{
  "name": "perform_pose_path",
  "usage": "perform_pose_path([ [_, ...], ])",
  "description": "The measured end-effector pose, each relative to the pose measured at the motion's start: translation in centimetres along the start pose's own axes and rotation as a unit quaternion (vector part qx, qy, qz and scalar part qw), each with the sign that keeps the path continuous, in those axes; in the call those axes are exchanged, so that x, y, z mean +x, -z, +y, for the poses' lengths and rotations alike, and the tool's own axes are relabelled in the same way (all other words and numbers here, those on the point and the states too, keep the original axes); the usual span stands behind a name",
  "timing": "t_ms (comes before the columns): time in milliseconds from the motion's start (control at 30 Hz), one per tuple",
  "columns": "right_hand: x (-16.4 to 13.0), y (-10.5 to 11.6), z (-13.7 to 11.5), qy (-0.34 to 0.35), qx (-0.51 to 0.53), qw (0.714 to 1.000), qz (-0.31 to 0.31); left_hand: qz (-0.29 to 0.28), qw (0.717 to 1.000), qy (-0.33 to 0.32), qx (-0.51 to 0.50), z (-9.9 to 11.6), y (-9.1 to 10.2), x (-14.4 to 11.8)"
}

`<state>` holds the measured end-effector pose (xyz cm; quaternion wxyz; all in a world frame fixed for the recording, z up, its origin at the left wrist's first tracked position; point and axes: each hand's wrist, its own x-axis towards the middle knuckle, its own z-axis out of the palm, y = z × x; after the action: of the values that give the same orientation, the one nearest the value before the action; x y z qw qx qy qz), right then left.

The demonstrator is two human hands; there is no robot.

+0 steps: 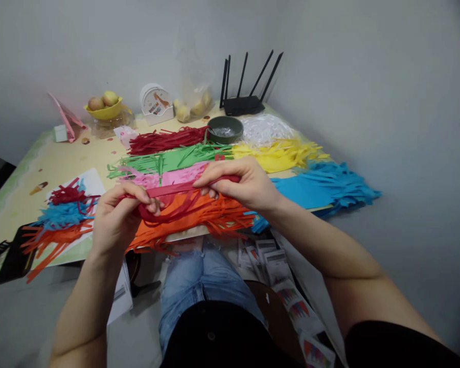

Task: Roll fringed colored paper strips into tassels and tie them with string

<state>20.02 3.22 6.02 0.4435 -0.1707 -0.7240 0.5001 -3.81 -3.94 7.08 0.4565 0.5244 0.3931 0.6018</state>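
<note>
Two hands raised over orange strips [199, 214] at table [53, 163] near edge. Red strip [191, 186] pinched at both ends, stretched taut between left hand [117, 217] and right hand [241, 184], likely so it stays flat. Loose red loops hung beneath left fingers. Pink strips [168, 178], green strips [176, 158] laid beyond orange strips; blue strips [318, 186] to right; sorted by colour.

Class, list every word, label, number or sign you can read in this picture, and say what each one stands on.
None can be read.
Round white container: printed label, too blurred.
White paper by the left arm: a barcode, digits too small.
Printed sheets by the knee: coloured charts, text too small.
Router: no marking visible.
</note>
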Motion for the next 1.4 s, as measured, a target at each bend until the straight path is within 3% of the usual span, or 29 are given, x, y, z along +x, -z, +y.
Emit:
perform_pose_path([
  [133,-0.1,-0.1,-0.4,0.019,-0.075,0.997,0.0,-0.024,0.995,-0.043,0.084,-0.4,0.5,-0.2],
  [267,-0.2,-0.4,-0.9,0.004,-0.194,0.981,0.013,0.022,0.958,-0.111,0.264,-0.6,0.8,-0.6],
  [433,-0.5,-0.5,-0.9,0.002,-0.263,0.964,0.031,-0.017,0.93,-0.096,0.354,-0.4,0.7,-0.9],
  [600,-0.5,-0.9,-0.5,-0.045,-0.065,0.996,0.046,0.015,0.957,-0.059,0.284,-0.7,0.7,-0.9],
  [733,-0.2,-0.9,0.4,-0.047,0.053,0.997,0.038,0.028,0.989,0.009,0.142,-1.3,0.8,-0.5],
  [867,0.5,-0.2,1.6,-0.053,0.135,0.989,0.001,0.028,0.998,0.048,0.041,-1.6,0.8,0.3],
  [1000,0.9,0.7,2.3,-0.065,0.131,0.988,-0.045,0.023,0.997,0.066,0.013,-2.2,1.0,0.8],
  [1100,1.0,1.3,2.1,-0.03,0.011,0.997,-0.067,-0.021,0.997,0.062,0.046,-2.4,2.0,1.0],
  [1200,0.9,1.9,1.6,0.054,-0.174,0.978,-0.105,-0.104,0.969,0.019,0.223,-1.8,2.9,1.5],
  [1300,0.9,2.1,0.9,0.142,-0.291,0.931,-0.167,-0.135,0.898,-0.103,0.406,-0.6,2.4,2.1],
  [1400,1.0,2.0,0.3,0.201,-0.336,0.9,-0.192,-0.203,0.859,-0.161,0.441,-0.2,1.1,2.7],
])
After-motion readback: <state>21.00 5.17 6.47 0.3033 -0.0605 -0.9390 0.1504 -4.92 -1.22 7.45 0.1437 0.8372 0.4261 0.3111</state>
